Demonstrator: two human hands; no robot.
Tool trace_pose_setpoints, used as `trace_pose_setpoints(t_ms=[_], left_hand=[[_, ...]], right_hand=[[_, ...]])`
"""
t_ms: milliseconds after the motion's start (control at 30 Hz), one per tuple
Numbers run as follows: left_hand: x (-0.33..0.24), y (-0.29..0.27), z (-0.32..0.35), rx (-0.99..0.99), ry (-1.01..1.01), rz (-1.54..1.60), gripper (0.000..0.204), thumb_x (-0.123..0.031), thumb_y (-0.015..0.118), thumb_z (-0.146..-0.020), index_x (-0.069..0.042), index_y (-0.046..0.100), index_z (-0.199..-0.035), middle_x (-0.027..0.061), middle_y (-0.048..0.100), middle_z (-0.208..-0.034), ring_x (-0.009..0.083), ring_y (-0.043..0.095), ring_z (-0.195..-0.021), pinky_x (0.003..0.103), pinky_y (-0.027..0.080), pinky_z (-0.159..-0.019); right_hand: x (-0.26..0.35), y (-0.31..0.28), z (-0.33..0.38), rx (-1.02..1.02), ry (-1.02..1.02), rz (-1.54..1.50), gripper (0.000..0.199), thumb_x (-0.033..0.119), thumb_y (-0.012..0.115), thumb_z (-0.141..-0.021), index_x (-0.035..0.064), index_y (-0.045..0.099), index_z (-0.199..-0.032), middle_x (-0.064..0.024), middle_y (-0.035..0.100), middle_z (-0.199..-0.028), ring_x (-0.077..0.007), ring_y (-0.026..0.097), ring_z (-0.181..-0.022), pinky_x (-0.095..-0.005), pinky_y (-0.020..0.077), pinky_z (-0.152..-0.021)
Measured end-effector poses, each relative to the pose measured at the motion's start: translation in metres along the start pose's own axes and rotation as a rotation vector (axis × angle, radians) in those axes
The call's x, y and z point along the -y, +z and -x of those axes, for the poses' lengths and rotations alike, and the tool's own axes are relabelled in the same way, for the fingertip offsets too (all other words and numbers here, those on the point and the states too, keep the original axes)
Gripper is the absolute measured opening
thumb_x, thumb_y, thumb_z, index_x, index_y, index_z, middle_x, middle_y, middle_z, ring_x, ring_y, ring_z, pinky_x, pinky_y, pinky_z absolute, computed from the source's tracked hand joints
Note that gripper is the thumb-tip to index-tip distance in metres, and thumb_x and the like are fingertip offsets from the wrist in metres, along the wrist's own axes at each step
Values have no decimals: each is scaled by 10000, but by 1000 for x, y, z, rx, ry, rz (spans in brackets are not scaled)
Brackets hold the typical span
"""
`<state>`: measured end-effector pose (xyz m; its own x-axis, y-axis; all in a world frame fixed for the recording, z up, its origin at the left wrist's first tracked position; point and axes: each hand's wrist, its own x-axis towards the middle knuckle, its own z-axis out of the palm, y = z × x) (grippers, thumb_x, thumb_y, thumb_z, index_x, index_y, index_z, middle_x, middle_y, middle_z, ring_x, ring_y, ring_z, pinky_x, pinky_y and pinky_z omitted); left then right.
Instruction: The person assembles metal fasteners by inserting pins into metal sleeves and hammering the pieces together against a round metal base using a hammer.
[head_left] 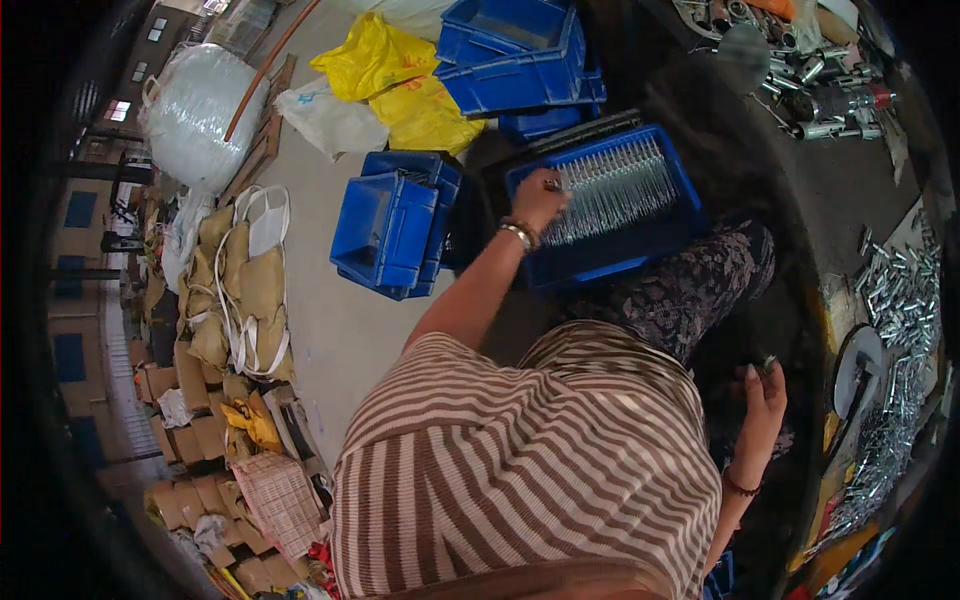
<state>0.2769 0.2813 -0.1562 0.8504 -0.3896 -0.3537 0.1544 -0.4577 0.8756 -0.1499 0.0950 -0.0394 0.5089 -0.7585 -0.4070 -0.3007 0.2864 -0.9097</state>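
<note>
My left hand (540, 198), with bangles on the wrist, reaches out over a blue crate (640, 245) on my lap and pinches a small metal part at its fingertips. The crate holds several thin shiny metal rods (610, 190) laid side by side. My right hand (764, 400) is down at my right side, with a dark bracelet on the wrist. Its fingers are curled around a small metal piece that glints at the fingertips. My striped shirt and patterned trousers fill the lower middle.
Stacked blue crates (395, 235) stand on the floor to the left, with more (515, 50) behind them. Yellow bags (400, 85) and a white sack (195, 110) lie farther back. On the right is a heap of metal parts (895, 330), and filled sacks (245, 290) lie on the left.
</note>
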Motion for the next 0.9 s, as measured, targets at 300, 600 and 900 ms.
trace_pose_setpoints(t_ms=[300, 600, 900], left_hand=[[71, -39, -74, -92, 29, -343, 421, -225, 819, -811, 11, 698, -1137, 176, 742, -915, 291, 733, -747, 414, 581, -733], [16, -42, -61, -29, 64, -810, 319, -293, 707, -902, -26, 724, -1076, 209, 718, -1026, 393, 670, -1006, 465, 531, -911], [-111, 36, -36, -93, 499, -229, 236, -257, 668, -962, -45, 708, -1059, 93, 735, -822, 169, 706, -679, 336, 530, -656]], right_hand=[[-1, 3, -2, 29, 50, 39, 334, 144, 607, -1012, -5, 588, -1311, -48, 683, -1026, -108, 635, -886, -261, 516, -757], [-5, -4, 4, 1, 76, 54, 333, 152, 616, -1011, -5, 592, -1304, -32, 689, -1017, -97, 627, -869, -265, 509, -755], [-20, -3, -6, 9, -36, 26, 226, 89, 639, -963, -4, 644, -1169, -25, 683, -930, -91, 608, -803, -258, 505, -712]])
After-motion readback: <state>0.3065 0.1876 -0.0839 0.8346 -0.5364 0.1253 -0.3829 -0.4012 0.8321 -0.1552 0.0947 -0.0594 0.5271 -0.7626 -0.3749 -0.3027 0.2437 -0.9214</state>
